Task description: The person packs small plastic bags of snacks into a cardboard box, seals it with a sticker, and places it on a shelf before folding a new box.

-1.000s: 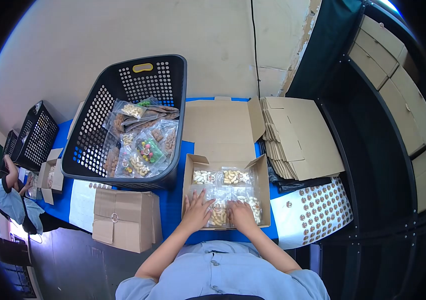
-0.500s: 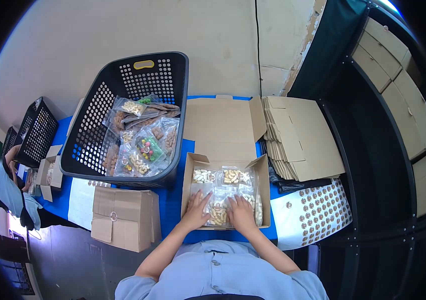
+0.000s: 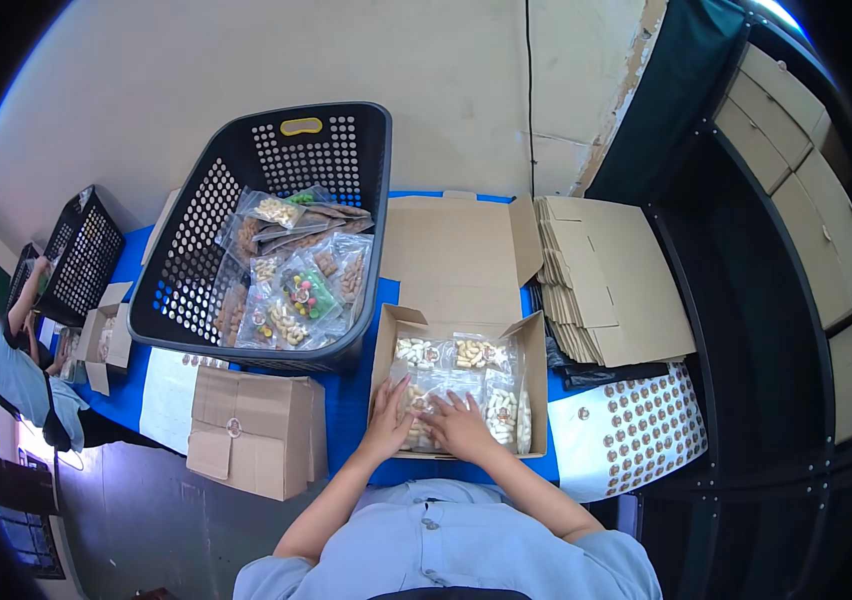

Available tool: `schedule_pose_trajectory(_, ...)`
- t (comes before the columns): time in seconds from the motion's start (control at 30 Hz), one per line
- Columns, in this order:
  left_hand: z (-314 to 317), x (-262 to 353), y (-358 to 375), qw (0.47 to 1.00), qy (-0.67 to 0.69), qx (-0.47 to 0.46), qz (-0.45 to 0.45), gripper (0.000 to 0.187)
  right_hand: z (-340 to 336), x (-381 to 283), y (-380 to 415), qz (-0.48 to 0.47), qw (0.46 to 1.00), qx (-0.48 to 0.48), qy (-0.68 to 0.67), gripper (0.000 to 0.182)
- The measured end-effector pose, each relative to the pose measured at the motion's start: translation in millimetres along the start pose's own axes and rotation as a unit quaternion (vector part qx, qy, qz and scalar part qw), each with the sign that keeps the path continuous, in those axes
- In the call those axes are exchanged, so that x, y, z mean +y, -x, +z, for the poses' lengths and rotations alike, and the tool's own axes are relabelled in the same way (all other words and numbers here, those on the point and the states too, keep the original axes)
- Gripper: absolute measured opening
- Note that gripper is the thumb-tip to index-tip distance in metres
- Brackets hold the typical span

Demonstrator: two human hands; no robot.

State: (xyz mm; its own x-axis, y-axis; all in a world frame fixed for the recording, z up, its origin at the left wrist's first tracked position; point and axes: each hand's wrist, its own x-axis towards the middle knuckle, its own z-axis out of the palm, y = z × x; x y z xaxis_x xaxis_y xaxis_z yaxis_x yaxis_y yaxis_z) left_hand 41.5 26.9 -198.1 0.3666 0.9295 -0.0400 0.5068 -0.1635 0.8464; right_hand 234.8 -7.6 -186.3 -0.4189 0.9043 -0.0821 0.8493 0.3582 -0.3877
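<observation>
Both hands lie flat inside the open cardboard box (image 3: 534, 385), fingers spread and pressing down, gripping nothing. The left hand (image 3: 389, 418) rests on the clear snack bags (image 3: 426, 405) at the box's near-left corner; the right hand (image 3: 459, 425) presses the same bags just beside it, near the box's near edge. More bags of pale snacks (image 3: 451, 353) line the far wall. The box sits on the blue table (image 3: 351, 400), beside the black basket (image 3: 246, 200).
</observation>
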Motion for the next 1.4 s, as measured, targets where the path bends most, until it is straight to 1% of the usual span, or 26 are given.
schedule_pose_trajectory(0.07,0.0,-4.5,-1.2,1.000,0.020,0.006,0.005,0.062,-5.0,6.8,6.5,0.045,0.999,-0.012,-0.003,0.035)
schedule_pose_trajectory(0.23,0.3,-1.2,-3.3,1.000,0.027,0.012,0.000,0.062,-8.9,17.3,19.0,0.053,0.998,0.023,-0.002,0.030)
schedule_pose_trajectory(0.3,-0.7,2.0,-3.7,1.000,0.029,0.009,-0.001,0.062,-8.3,19.2,21.4,0.051,0.996,0.069,-0.009,0.028)
schedule_pose_trajectory(0.33,-1.1,3.6,-3.7,1.000,0.026,0.008,-0.007,0.063,-7.6,20.7,21.6,0.051,0.996,0.069,-0.011,0.028)
schedule_pose_trajectory(0.4,-0.2,1.5,-3.7,1.000,0.014,0.001,-0.008,0.066,-9.2,23.3,20.9,0.156,0.964,0.199,-0.086,0.032)
schedule_pose_trajectory(0.43,0.9,-1.2,-3.8,1.000,0.013,0.000,-0.008,0.066,-12.8,24.6,21.7,0.157,0.963,0.199,-0.086,0.032)
schedule_pose_trajectory(0.5,3.1,-5.6,-3.5,0.999,0.024,-0.036,-0.002,0.069,-20.2,25.6,24.4,0.251,0.947,0.175,-0.096,0.042)
schedule_pose_trajectory(0.53,5.3,-6.7,-2.9,0.999,0.023,-0.039,-0.001,0.069,-15.3,27.6,24.5,0.253,0.946,0.177,-0.097,0.042)
schedule_pose_trajectory(0.6,10.5,-6.1,-2.0,0.997,-0.031,-0.065,-0.009,0.074,-5.7,29.6,23.7,0.239,0.942,0.151,-0.178,0.055)
schedule_pose_trajectory(0.63,12.1,-5.4,-2.0,0.997,-0.031,-0.067,-0.007,0.074,-4.1,26.4,24.5,0.241,0.942,0.152,-0.178,0.055)
schedule_pose_trajectory(0.7,14.5,-3.6,-1.5,0.986,-0.103,-0.120,-0.043,0.076,-5.0,15.6,25.2,0.242,0.943,0.210,-0.095,0.063)
schedule_pose_trajectory(0.73,15.8,-2.2,-1.2,0.986,-0.103,-0.121,-0.043,0.076,-10.1,11.6,26.5,0.243,0.942,0.210,-0.095,0.063)
schedule_pose_trajectory(0.8,18.2,0.8,-2.2,0.955,-0.225,-0.182,-0.059,0.077,-20.2,6.0,25.9,0.281,0.938,0.197,-0.054,0.063)
schedule_pose_trajectory(0.83,18.9,1.4,-3.0,0.955,-0.225,-0.181,-0.059,0.077,-17.1,9.2,26.1,0.280,0.938,0.197,-0.054,0.063)
schedule_pose_trajectory(0.9,21.0,3.0,-3.8,0.954,-0.241,-0.170,-0.055,0.078,-10.2,16.3,29.7,0.259,0.954,0.149,0.031,0.061)
schedule_pose_trajectory(0.93,22.6,4.3,-4.8,0.954,-0.240,-0.169,-0.055,0.078,-9.1,16.3,30.4,0.259,0.954,0.150,0.032,0.061)
schedule_pose_trajectory(1.0,25.0,8.9,-6.8,0.952,-0.276,-0.135,-0.010,0.072,-9.4,15.7,30.1,0.272,0.946,0.159,0.071,0.056)
schedule_pose_trajectory(1.03,26.0,12.1,-7.5,0.952,-0.275,-0.134,-0.011,0.072,-9.4,16.5,29.7,0.271,0.947,0.159,0.071,0.056)
schedule_pose_trajectory(1.1,27.7,19.0,-8.6,0.958,-0.256,-0.123,0.040,0.070,-7.7,19.1,28.4,0.252,0.954,0.163,0.024,0.053)
schedule_pose_trajectory(1.13,29.3,21.9,-8.6,0.958,-0.256,-0.123,0.041,0.070,-6.5,20.5,27.8,0.252,0.953,0.164,0.024,0.053)
schedule_pose_trajectory(1.2,33.1,26.6,-9.1,0.958,-0.246,-0.131,0.070,0.065,-5.1,23.1,27.6,0.231,0.958,0.143,-0.089,0.052)
schedule_pose_trajectory(1.23,34.8,27.8,-8.9,0.958,-0.246,-0.131,0.071,0.065,-4.4,22.8,27.9,0.232,0.958,0.144,-0.089,0.052)
schedule_pose_trajectory(1.3,36.8,30.2,-7.2,0.950,-0.261,-0.146,0.088,0.059,-2.6,21.0,28.6,0.227,0.954,0.186,-0.057,0.050)
schedule_pose_trajectory(1.33,35.9,31.2,-6.9,0.950,-0.261,-0.146,0.088,0.059,-2.8,21.4,29.8,0.227,0.954,0.186,-0.057,0.050)
schedule_pose_trajectory(1.4,33.5,32.6,-6.5,0.940,-0.290,-0.168,0.066,0.053,-4.5,24.2,33.6,0.258,0.952,0.163,0.029,0.048)
